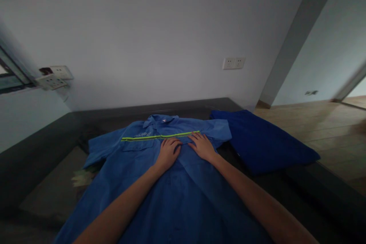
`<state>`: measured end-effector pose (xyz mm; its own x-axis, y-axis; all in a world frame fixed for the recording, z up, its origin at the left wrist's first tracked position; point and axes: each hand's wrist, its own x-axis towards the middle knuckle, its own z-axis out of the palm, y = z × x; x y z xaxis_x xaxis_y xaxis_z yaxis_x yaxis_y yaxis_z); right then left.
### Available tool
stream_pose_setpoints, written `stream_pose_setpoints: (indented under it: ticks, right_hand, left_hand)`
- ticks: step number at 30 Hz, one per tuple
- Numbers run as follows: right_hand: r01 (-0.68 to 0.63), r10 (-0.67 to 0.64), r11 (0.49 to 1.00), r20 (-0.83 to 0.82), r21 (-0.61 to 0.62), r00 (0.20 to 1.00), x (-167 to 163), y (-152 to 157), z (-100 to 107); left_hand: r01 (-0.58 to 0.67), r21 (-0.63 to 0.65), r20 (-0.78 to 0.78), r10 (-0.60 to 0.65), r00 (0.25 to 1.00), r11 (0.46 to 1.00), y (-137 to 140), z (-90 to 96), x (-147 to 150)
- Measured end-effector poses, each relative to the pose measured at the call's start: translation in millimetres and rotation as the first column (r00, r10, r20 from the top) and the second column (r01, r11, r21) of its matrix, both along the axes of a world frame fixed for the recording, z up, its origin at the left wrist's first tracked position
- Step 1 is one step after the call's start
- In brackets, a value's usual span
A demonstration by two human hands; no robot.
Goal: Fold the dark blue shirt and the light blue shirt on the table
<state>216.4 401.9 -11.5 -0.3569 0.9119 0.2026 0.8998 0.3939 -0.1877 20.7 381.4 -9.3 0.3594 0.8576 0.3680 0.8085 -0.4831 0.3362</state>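
A blue short-sleeved work shirt [171, 183] lies spread face up, its collar toward the wall and a yellow-green stripe across the chest. My left hand [168, 150] rests on the middle of the chest just below the stripe, fingers extended and slightly curved. To its right, my right hand [202, 145] lies flat on the other chest side, fingertips touching the stripe. Neither hand grips the cloth. The shirt's right-hand sleeve [221, 129] reaches the edge of a darker blue folded cloth [268, 141].
Under the shirt is a dark surface [51, 160] with a raised dark rim along the wall. A pale, blurred object [82, 178] shows beside the left sleeve. Wall sockets [233, 63] and a power strip [51, 82] are on the walls. Wooden floor [303, 126] extends at right.
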Motion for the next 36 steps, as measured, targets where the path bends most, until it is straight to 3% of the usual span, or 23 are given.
stream_pose_setpoints:
  ticks: [4,7,10,14,18,29,36]
  right_hand:
    - [0.003,-0.003,1.0,0.009,0.01,1.0,8,2,-4]
    - [0.008,-0.008,1.0,0.022,-0.004,1.0,7,2,-1]
    - [0.007,-0.007,1.0,0.035,-0.01,0.999,7,1,-2]
    - [0.002,-0.001,1.0,0.038,-0.025,0.999,9,3,-5]
    - [-0.002,0.003,1.0,0.046,-0.022,0.999,12,4,-6]
    - [0.02,-0.019,1.0,0.076,-0.019,0.997,27,-3,-8]
    - [0.006,-0.006,1.0,0.09,0.003,0.996,31,-3,-13]
  left_hand:
    - [0.031,0.068,-0.036,-0.028,0.999,0.997,-6,7.7,-4]
    - [-0.007,0.096,-0.039,0.011,0.999,0.995,-10,16.9,-26]
    - [-0.166,0.092,-0.111,0.176,0.978,0.982,-12,20.2,-73]
    - [-0.393,0.102,-0.279,0.405,0.871,0.914,-18,8.6,-147]
    - [-0.453,0.021,-0.352,0.431,0.831,0.891,-30,-8.6,-187]
    - [-0.506,0.001,-0.402,0.464,0.789,0.862,-58,-13.4,-196]
    - [-0.504,0.01,-0.334,0.478,0.812,0.864,-60,-15.4,-197]
